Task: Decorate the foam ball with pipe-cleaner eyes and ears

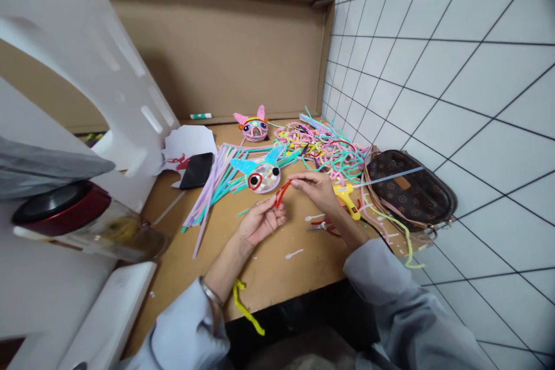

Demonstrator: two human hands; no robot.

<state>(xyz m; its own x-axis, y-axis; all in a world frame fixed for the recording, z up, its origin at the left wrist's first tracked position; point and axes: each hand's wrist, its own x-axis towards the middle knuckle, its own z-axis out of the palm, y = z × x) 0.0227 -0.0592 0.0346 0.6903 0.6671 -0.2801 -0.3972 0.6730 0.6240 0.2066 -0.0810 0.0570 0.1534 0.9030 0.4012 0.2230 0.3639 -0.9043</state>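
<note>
A bent red pipe cleaner (282, 192) spans the gap between my two hands. My left hand (262, 218) pinches its lower end, palm turned up with the other fingers curled. At its upper end, the thumb and forefinger of my right hand (318, 189) are closed on it. Just beyond lies a clear round animal head (263, 181) with turquoise ears and a red-ringed eye. A pink-eared animal head (255, 129) sits farther back. Beneath my right wrist, red-handled scissors (319, 226) are partly covered. A yellow glue gun (347, 201) rests to the right of that wrist.
Purple and turquoise pipe cleaners (208, 191) lie by a black phone (196, 171). A tangled, many-coloured heap (321, 147) is at the back right, near a brown handbag (410, 188). A yellow pipe cleaner (246, 309) crosses the front edge. A red-lidded jar (95, 222) stands left.
</note>
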